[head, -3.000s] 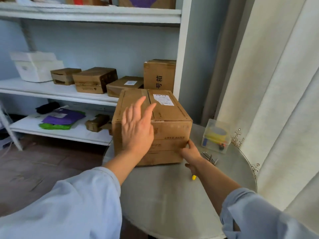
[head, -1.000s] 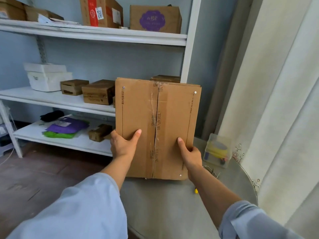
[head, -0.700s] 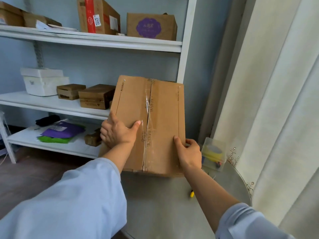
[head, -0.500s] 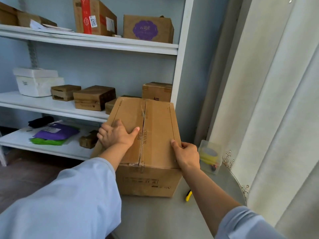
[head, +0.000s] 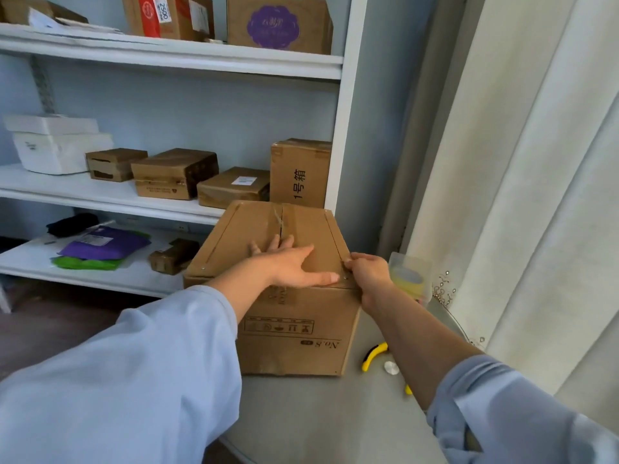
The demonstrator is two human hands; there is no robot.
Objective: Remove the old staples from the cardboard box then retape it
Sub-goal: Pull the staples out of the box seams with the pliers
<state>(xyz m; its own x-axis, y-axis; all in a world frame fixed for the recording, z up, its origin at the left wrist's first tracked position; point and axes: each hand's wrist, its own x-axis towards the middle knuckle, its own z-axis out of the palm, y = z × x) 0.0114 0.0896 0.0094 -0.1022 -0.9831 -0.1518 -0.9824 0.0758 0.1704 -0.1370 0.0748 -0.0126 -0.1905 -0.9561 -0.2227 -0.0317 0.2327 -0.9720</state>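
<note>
The cardboard box point(head: 294, 323) stands on the round grey table point(head: 321, 416) with its print upside down. The two top flaps meet at a centre seam that carries torn tape. My left hand point(head: 288, 266) lies flat on the top with its fingers spread, holding nothing. My right hand point(head: 365, 272) is at the near right corner of the top, fingertips pinched at a metal staple point(head: 345, 278). Another staple point(head: 203, 269) shows at the near left corner.
A yellow-handled tool point(head: 373, 354) and a small silver disc point(head: 391, 367) lie on the table right of the box. A clear container with a yellow tape roll point(head: 410, 277) stands behind my right hand. White shelves point(head: 100, 195) hold boxes at left; a curtain point(head: 536, 195) hangs at right.
The box was tipped up, turned over and set down on the table. My left hand went from gripping its side to lying flat on top. My right hand moved to the near right corner.
</note>
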